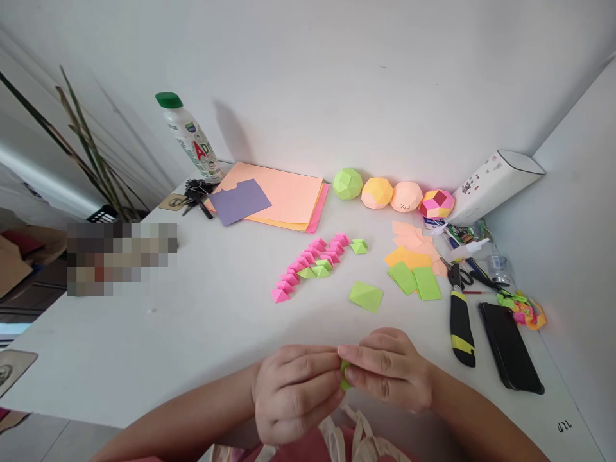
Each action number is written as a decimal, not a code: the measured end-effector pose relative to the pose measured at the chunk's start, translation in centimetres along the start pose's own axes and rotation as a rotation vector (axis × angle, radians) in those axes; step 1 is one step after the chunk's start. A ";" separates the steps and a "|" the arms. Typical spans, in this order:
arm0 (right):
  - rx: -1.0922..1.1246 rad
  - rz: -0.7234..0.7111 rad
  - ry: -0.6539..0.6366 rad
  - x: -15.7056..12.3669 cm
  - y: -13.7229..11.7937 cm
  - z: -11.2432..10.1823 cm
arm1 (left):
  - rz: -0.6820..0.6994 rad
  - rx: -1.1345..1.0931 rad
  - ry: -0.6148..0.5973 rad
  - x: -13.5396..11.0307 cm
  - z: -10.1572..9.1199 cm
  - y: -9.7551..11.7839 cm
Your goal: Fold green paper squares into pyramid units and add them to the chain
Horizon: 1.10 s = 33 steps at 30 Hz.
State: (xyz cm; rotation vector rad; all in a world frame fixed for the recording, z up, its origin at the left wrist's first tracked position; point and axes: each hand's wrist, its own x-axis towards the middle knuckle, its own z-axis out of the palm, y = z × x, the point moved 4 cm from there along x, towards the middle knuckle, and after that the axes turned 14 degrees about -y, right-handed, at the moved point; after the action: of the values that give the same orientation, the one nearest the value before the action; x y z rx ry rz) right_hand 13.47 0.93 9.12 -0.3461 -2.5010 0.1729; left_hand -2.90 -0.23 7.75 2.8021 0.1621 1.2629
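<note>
Left hand [298, 393] and right hand [392, 371] meet in a tight pinch, a green paper piece [344, 378] caught between them — mid-fold, it appears from here. The next crease likely wants firm, even pressure — folded pink pieces [281, 295] lie beyond the grip, leftward.

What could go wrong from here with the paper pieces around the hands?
The small green folded paper piece is pinched between the left hand and right hand, mostly hidden by fingers, so a crooked crease might go unnoticed.

The flat light-green paper rectangle lies loose just beyond the hands; a knuckle could brush it away.

The pointed pink folded paper pieces sit closely lined up; a bump could scatter several.
</note>
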 end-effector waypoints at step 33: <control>0.806 0.779 0.097 -3.0 4.5 4.8 | -1.049 -1.205 0.134 -2.3 5.4 -5.1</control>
State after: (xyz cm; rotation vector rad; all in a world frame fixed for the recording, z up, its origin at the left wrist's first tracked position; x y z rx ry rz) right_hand 13.97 4.13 2.72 -0.9090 -1.8637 1.3654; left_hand -0.73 4.46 1.91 1.2600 0.5441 0.7860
